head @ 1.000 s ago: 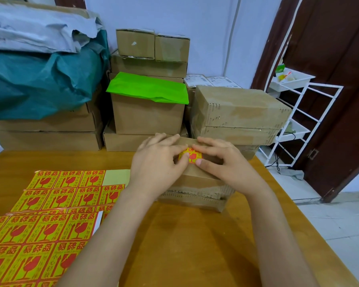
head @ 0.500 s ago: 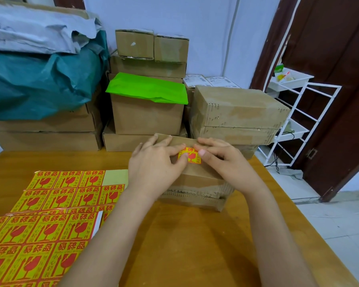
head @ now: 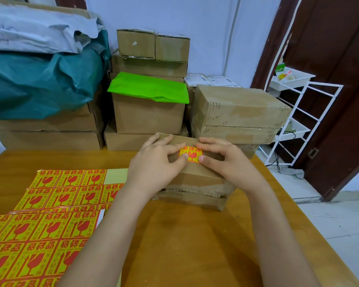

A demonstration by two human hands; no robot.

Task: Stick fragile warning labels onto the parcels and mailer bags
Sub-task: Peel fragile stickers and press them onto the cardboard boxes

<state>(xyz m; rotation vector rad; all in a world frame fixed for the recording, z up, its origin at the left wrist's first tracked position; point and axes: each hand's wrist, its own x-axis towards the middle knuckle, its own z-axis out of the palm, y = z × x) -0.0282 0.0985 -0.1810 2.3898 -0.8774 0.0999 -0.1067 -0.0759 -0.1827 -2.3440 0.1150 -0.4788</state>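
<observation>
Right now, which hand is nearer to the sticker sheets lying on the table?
Left. The left hand sits just right of the sticker sheets; the right hand lies farther right, across the label.

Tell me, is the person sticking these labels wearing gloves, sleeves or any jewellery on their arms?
No. Both the left hand and the right hand are bare, with no gloves, rings, watch or wristband showing. The forearms are uncovered as far as the bottom edge of the picture, so no sleeve is in view. Fingernails look short and unpainted.

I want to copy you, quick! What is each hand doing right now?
Left hand: open, fingers pressing the fragile label onto the parcel.
Right hand: open, fingers pressing the same label's other side.
</observation>
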